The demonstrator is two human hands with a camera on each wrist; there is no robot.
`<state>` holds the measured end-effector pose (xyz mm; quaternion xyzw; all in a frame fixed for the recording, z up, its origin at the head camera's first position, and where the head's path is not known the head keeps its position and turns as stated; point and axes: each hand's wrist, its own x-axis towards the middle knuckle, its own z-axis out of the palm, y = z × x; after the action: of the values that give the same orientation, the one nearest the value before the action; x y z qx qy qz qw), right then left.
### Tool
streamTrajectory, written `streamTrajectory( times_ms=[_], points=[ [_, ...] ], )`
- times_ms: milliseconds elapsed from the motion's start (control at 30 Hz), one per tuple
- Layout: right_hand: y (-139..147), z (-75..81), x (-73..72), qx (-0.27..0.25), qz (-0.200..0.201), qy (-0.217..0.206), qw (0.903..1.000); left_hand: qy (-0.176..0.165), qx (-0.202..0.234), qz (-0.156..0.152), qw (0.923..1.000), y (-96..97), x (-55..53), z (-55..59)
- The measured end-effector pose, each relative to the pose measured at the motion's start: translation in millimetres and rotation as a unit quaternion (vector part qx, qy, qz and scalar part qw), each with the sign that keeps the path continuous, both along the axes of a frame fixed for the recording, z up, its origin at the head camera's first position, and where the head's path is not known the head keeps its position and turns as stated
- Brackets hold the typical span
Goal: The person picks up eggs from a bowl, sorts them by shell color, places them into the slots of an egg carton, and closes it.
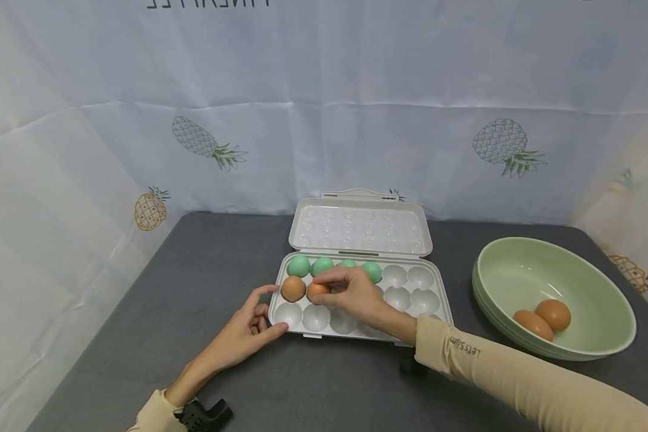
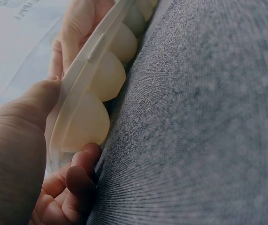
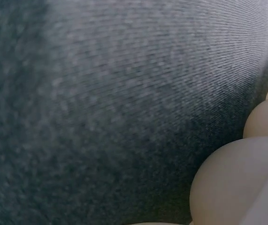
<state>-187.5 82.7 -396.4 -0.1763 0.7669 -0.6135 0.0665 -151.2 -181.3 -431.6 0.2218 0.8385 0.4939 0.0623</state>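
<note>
A white egg tray (image 1: 297,327) with rows of round hollows lies on the table, its lid (image 1: 360,225) standing open at the back. Several green eggs (image 1: 299,266) sit along its back row. One brown egg (image 1: 293,289) rests in the middle row at the left. Beside it, my right hand (image 1: 356,294) pinches another brown egg (image 1: 318,292) between thumb and fingers, at a middle-row hollow. My left hand (image 1: 248,324) holds the tray's front left corner, thumb at the front edge and index finger at the left side; its other fingers are curled.
At the right stands a stack of light green bowls (image 1: 502,264); two brown eggs (image 1: 553,315) lie in the top one. A white curtain (image 1: 324,144) printed with pineapples hangs behind the dark grey table (image 1: 221,252).
</note>
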Motion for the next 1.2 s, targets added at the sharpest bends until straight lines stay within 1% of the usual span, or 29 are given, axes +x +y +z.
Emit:
streamTrajectory(
  times_ms=[233, 567, 767, 900, 1033, 1133, 1200],
  points=[
    [-0.3, 0.5, 1.2, 0.019, -0.002, 0.007, 0.9998, 0.005, 0.004, -0.001, 1.0, 0.0, -0.6, 0.1],
    [0.1, -1.4, 2.1, 0.013, 0.007, 0.024, 0.9996, 0.002, 0.004, 0.0, 1.0, 0.3, 0.0, -1.1],
    [-0.2, -0.7, 2.8, 0.017, 0.0, 0.023, 0.9996, 0.009, 0.001, 0.002, 1.0, 0.2, -0.6, -1.9],
    [-0.3, -1.0, 2.8, 0.015, -0.002, 0.027, 0.9995, 0.005, 0.003, 0.002, 1.0, 0.5, -0.5, -1.9],
    [1.7, 1.2, 3.1, -0.002, -0.002, 0.012, 0.9999, 0.002, 0.002, 0.003, 1.0, 1.1, -0.1, -1.4],
    [5.2, 6.3, 2.9, -0.011, -0.008, 0.002, 0.9999, 0.005, 0.0, 0.003, 1.0, 1.0, 0.0, -1.0],
    [7.9, 10.4, 2.1, -0.014, -0.015, 0.003, 0.9998, 0.008, 0.0, 0.003, 1.0, 0.7, 0.1, -0.9]
  ],
)
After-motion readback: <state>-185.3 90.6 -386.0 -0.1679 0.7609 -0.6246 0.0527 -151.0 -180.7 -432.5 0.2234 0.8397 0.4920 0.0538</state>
